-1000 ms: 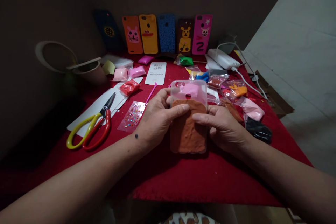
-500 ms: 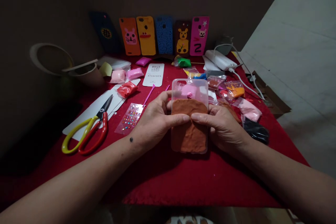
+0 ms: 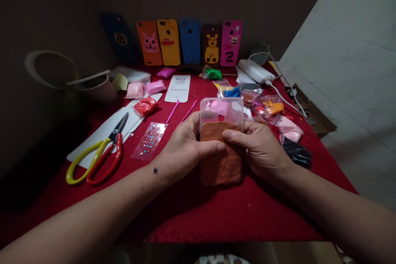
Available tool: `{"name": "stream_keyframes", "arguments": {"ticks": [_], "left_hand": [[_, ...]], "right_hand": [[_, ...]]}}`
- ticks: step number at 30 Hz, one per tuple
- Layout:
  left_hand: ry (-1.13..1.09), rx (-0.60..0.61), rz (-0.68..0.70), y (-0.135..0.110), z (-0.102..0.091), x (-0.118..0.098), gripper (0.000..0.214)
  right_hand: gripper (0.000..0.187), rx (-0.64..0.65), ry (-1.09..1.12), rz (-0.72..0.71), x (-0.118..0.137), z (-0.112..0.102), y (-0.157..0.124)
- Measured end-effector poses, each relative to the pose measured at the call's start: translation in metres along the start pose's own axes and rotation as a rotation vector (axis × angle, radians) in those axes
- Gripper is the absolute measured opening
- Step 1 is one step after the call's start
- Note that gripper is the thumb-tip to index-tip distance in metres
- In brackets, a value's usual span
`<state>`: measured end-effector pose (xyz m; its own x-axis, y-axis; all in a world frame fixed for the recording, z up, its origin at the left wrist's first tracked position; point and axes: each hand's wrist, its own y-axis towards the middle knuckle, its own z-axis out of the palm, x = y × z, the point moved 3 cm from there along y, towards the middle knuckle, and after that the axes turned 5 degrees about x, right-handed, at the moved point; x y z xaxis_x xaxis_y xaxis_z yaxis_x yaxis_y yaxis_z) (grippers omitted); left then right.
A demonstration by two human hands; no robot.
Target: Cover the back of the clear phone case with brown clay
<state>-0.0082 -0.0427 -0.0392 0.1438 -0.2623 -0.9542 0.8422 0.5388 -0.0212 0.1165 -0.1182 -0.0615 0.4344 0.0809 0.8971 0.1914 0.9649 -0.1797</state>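
Between my hands is a clear phone case (image 3: 238, 109), held upright above the red cloth. Brown clay (image 3: 219, 169) covers its lower part, while the top stays see-through and shows pink behind it. My left hand (image 3: 185, 144) grips the left edge, its thumb lying on the clay. On the opposite edge my right hand (image 3: 262, 144) grips the case, with its thumb pressed on the clay a little higher than the left one. The fingers behind the case are hidden.
Scissors (image 3: 116, 132) and a rhinestone sheet (image 3: 150, 140) lie to the left. Bagged clay, including a black pack (image 3: 295, 153), is at right. Several decorated cases, one blue (image 3: 190, 41), stand along the wall. A white power bank (image 3: 255, 71) with cables sits at back right.
The case has dropped slightly in view. My thumbs, nearly touching before, are now apart, the left lower than the right. The whole view has shifted a little.
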Motion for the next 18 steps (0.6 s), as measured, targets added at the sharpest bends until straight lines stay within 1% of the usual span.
{"name": "stream_keyframes", "arguments": {"ticks": [4,7,13,15,18], "left_hand": [[0.000,-0.008,0.003,-0.0007,-0.0005,0.0006,0.057],[0.007,-0.023,-0.026,-0.0013,0.0007,-0.0002,0.059],[0.044,-0.046,-0.036,-0.0024,0.0029,-0.0004,0.057],[0.035,-0.048,-0.037,-0.0021,0.0017,0.0007,0.057],[0.011,-0.038,-0.040,-0.0015,-0.0005,0.0025,0.058]], "right_hand": [[0.021,-0.008,0.022,-0.020,0.0007,0.0010,0.0001],[0.021,-0.028,0.033,-0.063,0.0023,0.0002,0.0008],[0.022,-0.068,-0.013,-0.097,0.0027,-0.0043,0.0015],[0.018,-0.042,0.012,-0.098,0.0031,-0.0030,0.0018],[0.013,0.048,0.095,-0.105,0.0057,0.0017,0.0018]]}}
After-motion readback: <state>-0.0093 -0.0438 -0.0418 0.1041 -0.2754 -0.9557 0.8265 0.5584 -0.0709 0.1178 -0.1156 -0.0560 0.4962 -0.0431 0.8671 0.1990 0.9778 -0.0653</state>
